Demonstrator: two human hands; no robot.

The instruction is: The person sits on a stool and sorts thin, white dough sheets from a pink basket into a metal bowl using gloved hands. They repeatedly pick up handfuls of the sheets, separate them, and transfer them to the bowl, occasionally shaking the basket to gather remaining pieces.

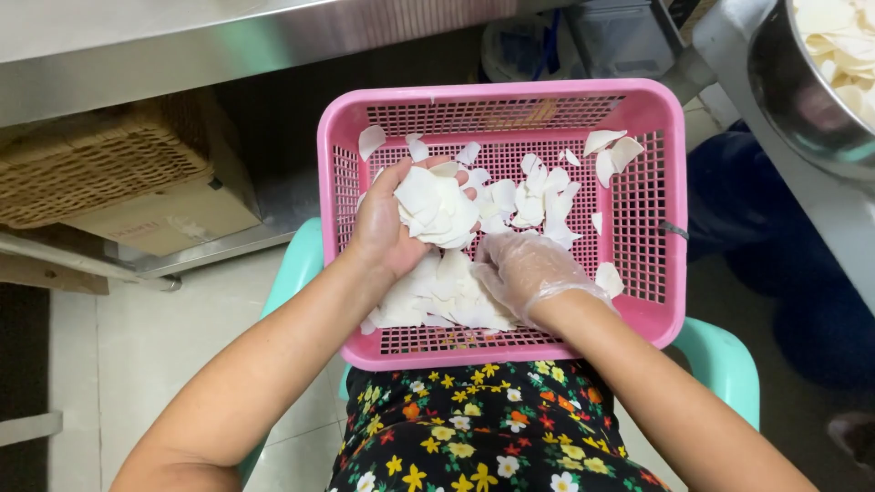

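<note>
A pink perforated plastic basket (656,182) rests on my lap and holds several thin white slices. My bare left hand (378,228) is lifted inside it, closed around a handful of white slices (436,208). My right hand (527,266), in a clear plastic glove, lies palm down on the heap of white slices (437,296) at the basket's near side. More loose white slices (538,196) lie scattered toward the far side.
A steel bowl (802,100) with more white slices sits at the upper right. A woven basket (91,169) and a cardboard box (182,214) stand under a steel shelf at left. I sit on a teal chair (725,351); my flowered dress (483,428) is below.
</note>
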